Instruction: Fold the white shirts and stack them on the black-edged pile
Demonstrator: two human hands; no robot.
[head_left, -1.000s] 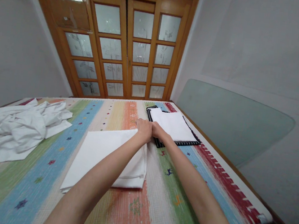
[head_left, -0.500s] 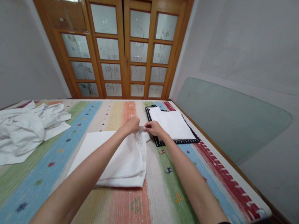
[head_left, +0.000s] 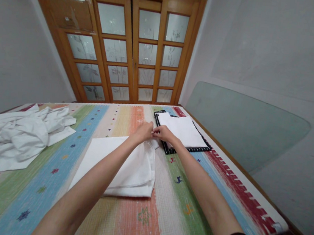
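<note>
A folded white cloth [head_left: 103, 160] lies on the striped, many-coloured bed cover [head_left: 168, 210] in front of me. My left hand [head_left: 144, 131] and my right hand [head_left: 163, 132] meet at the cloth's far right corner, both with fingers pinched on its lifted edge. The cloth is raised slightly there and bunches below my hands. Just beyond my right hand sits a stack of a folded white cloth [head_left: 182, 130] on a dark folded cloth with white trim [head_left: 190, 149].
A crumpled heap of white fabric [head_left: 14, 134] lies at the left of the bed. Wooden doors with frosted glass panes [head_left: 136, 54] stand behind the bed. A grey wall and a pale green headboard panel [head_left: 242, 124] run along the right edge.
My hands, pressed flat together on the cloth's corner a second ago, have pinched the corner and lifted it; the cloth's right side now bunches up.
</note>
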